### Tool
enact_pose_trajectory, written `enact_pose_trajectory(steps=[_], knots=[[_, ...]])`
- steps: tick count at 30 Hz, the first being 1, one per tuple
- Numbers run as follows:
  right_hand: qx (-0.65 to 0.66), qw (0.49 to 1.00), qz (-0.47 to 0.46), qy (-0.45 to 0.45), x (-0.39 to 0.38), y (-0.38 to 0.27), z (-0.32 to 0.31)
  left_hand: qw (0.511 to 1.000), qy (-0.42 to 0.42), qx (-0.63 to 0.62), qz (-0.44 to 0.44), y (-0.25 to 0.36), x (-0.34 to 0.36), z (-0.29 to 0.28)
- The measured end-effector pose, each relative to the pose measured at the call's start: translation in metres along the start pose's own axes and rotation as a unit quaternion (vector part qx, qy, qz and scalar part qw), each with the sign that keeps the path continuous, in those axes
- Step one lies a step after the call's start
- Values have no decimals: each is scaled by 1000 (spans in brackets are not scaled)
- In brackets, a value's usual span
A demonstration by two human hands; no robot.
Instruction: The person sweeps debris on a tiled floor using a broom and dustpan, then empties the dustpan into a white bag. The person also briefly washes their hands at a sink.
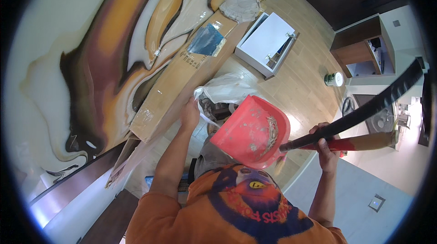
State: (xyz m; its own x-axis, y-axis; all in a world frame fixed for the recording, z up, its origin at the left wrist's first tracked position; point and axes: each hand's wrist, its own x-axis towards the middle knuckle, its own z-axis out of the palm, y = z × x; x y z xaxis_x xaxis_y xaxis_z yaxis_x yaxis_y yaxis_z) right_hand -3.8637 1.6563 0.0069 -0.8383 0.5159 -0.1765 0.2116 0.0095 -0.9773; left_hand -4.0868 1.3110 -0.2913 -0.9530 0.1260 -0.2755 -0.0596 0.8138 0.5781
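Observation:
My left hand (190,115) is closed on the rim of a white plastic bag (234,87), whose mouth gapes toward me with dark pieces inside. In my right hand (326,150) are the long black handle (364,110) of a red dustpan and a red and tan stick (353,143) beside it. The dustpan (241,132) is tilted, its front edge next to the bag's mouth. Pale dusty debris (272,132) lies near its back wall. Tan bristles (279,164) show under the dustpan, partly hidden.
A long cardboard box (170,85) leans along the glossy patterned wall panel (102,57) on the left. A white drawer unit (268,39) stands on the tiled floor ahead. Farther right are a paint bucket (334,79) and a wooden cabinet (357,44).

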Motion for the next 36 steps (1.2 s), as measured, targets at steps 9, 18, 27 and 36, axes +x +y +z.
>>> enact_pose_trajectory(steps=[9,18,27,36], knots=[[17,995,93,13,40,28,13,999,-19,-16,25,-15,-17,-15],[-105,990,87,23,119,63,55,998,-28,-24,54,-31,-39,-7],[-130,987,81,50,135,66,56,998,-53,3,32,-32,-29,-18],[-250,965,82,23,114,63,72,1000,-6,6,21,-31,-9,-8]])
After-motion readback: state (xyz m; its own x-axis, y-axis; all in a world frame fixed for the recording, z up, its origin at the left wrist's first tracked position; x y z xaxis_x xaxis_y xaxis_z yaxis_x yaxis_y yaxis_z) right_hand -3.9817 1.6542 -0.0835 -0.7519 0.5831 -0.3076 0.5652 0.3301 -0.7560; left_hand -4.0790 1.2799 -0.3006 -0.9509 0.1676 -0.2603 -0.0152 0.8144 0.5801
